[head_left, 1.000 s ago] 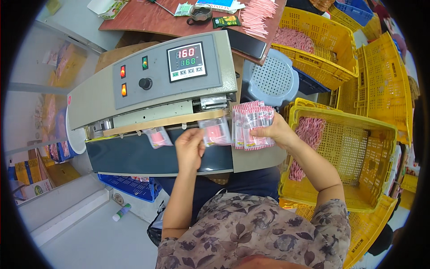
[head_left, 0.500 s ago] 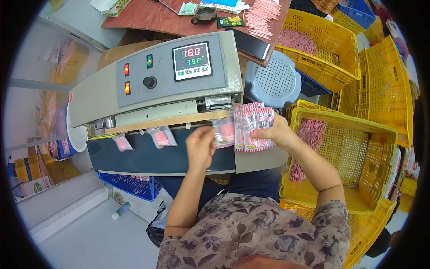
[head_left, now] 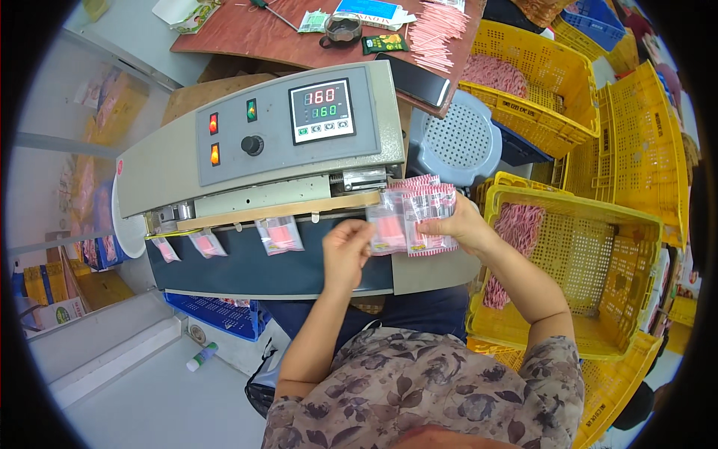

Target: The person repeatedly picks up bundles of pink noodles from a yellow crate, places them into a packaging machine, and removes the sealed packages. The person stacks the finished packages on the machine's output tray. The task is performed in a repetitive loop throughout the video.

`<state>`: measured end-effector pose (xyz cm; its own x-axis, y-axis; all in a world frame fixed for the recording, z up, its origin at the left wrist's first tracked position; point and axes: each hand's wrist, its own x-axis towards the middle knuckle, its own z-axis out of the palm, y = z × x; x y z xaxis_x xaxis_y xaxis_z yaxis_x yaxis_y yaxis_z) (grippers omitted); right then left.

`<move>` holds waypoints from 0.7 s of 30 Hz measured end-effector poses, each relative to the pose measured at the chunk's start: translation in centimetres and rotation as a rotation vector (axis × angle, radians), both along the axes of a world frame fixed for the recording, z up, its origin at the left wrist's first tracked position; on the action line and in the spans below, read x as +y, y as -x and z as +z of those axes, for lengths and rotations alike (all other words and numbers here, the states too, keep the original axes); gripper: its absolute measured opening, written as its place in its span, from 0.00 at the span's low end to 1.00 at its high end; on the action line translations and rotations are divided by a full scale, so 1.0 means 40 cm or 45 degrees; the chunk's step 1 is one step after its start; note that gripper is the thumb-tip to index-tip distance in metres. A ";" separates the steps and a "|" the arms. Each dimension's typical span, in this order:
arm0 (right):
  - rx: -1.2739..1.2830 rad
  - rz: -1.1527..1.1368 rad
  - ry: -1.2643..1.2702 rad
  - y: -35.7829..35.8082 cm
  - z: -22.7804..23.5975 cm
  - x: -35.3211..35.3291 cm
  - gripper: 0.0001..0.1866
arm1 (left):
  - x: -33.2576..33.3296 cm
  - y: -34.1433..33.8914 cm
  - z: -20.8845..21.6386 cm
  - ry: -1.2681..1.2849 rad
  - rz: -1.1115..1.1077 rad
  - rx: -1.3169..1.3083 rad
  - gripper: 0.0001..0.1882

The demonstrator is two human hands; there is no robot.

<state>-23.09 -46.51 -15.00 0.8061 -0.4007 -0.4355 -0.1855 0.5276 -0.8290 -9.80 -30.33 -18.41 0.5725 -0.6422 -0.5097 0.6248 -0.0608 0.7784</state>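
A fan of small clear pouches (head_left: pixel 431 217) with pink-striped edges and pink contents is gripped by my right hand (head_left: pixel 464 224), thumb across the front. One pouch (head_left: pixel 387 227) sticks out to the left of that stack, its top beside the sealing machine's band (head_left: pixel 280 209). At its left edge my left hand (head_left: pixel 346 251) is closed in a pinch, fingertips against the pouch. Three more pouches (head_left: pixel 279 235) hang spaced out along the band to the left. The grey band sealer (head_left: pixel 172 165) has a lit display (head_left: pixel 321 111) and a black knob (head_left: pixel 251 144).
Behind the machine, a red-brown table (head_left: pixel 262 34) bears pink sticks (head_left: pixel 437 37), a phone (head_left: pixel 413 79) and a dark cup (head_left: pixel 342 31). A blue-grey stool (head_left: pixel 458 138) stands beyond. At right are yellow crates (head_left: pixel 591 254), some holding pink sticks. A blue basket (head_left: pixel 217 310) lies below left.
Pouches on the band have travelled left, and three hang there instead of two. My left hand has shifted slightly right and down. My right hand keeps its grip on the stack.
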 end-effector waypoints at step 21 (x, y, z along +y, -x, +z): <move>-0.045 0.063 -0.089 -0.005 -0.027 0.028 0.26 | -0.004 0.007 0.034 -0.093 -0.021 -0.309 0.07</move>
